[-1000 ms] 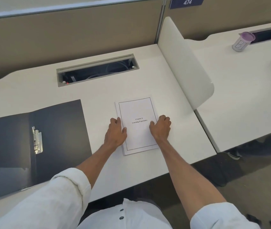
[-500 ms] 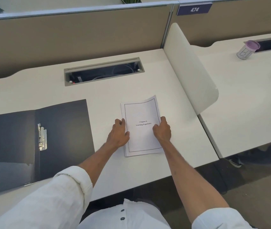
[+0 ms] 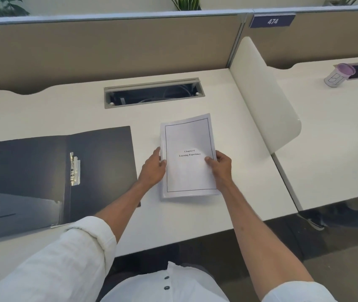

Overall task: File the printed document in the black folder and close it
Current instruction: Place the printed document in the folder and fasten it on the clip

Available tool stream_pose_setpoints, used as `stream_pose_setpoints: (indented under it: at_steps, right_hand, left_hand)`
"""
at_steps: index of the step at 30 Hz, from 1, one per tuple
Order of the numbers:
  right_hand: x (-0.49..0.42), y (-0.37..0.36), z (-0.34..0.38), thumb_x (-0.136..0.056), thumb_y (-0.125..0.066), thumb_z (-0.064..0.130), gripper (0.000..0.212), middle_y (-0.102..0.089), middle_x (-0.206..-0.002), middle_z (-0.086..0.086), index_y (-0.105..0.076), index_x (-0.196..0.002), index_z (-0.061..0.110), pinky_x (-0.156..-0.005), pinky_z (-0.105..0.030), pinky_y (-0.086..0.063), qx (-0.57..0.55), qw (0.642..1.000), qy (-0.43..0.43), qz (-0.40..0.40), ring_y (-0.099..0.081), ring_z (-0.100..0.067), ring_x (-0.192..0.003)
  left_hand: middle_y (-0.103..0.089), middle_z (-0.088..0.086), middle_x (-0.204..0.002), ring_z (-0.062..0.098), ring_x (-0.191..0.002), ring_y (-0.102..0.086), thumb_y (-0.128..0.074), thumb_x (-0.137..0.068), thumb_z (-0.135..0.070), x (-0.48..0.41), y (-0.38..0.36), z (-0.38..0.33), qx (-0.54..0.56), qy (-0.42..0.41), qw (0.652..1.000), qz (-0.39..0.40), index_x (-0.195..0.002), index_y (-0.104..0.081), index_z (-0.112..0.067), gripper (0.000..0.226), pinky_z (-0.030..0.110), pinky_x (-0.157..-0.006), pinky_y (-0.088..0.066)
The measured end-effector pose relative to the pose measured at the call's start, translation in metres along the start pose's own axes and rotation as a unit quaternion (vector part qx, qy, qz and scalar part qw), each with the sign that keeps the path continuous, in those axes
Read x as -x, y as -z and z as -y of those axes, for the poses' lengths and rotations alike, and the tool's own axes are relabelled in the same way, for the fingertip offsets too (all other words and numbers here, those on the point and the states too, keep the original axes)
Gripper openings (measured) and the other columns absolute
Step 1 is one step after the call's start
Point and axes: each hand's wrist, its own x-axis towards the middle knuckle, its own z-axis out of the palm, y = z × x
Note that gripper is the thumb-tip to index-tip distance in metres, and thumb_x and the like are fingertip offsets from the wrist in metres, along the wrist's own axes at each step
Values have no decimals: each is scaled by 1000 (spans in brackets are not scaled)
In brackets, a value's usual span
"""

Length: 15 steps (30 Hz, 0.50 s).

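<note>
White document (image 3: pixel 188 171) gripped between both hands, beside open folder (image 3: pixel 99 162).

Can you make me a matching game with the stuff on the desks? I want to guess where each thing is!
Things:
1. folder
2. document
3. cup
4. sign

Places:
A. on the partition at the back, reading 474
B. lying open on the left of the desk
C. on the next desk to the right, with a purple lid
D. between the left hand and right hand

Pairs: 1-B, 2-D, 3-C, 4-A
</note>
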Motion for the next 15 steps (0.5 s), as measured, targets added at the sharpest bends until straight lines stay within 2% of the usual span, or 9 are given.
stream_pose_setpoints:
  at_steps: [2,5,8,10,13,15]
  right_hand:
    - [5,-18,6,-84,-71,11,20,-82,-99,-15,-82,-101,15,-81,-46,-62,-22,1000,4,20,-70,-24,-78]
    - [14,-48,12,-87,-72,6,17,-78,-91,-7,-82,-100,10,-78,-42,-59,-37,998,1,45,-68,-24,-77]
    - [24,-82,15,-85,-72,5,15,-74,-87,-7,-81,-97,7,-77,-42,-56,-34,997,-4,73,-64,-24,-76]
    - [31,-106,15,-84,-73,6,15,-72,-86,-8,-81,-96,6,-76,-42,-54,-25,995,-3,92,-62,-23,-77]
    - [41,-140,13,-84,-72,6,16,-74,-87,-9,-83,-95,9,-78,-44,-57,-17,993,-8,114,-64,-24,-76]
    - [47,-162,12,-84,-72,6,17,-77,-88,-8,-84,-95,11,-81,-50,-61,-12,992,-13,124,-67,-25,-76]
  left_hand:
    - [-60,7,-140,30,-124,-63,-51,-112,-28,6,17,9,0,-7,1000,-25,-169,-29,-20,62,49,-111,-50]
    - [-58,3,-131,30,-115,-64,-53,-110,-25,16,42,27,10,5,998,-65,-164,-37,-18,56,46,-104,-54]
    - [-66,-1,-133,28,-118,-64,-54,-104,-20,27,69,49,22,-10,995,-95,-151,-52,-23,47,46,-105,-54]
    - [-69,-3,-129,23,-113,-66,-55,-104,-16,38,87,62,30,2,992,-120,-147,-56,-25,44,45,-104,-55]
    - [-70,2,-115,23,-103,-67,-57,-107,-14,54,109,84,41,59,987,-146,-155,-52,-15,49,40,-96,-53]
    - [-73,3,-112,25,-107,-69,-58,-107,-15,63,123,102,37,82,983,-159,-160,-48,-11,54,44,-101,-56]
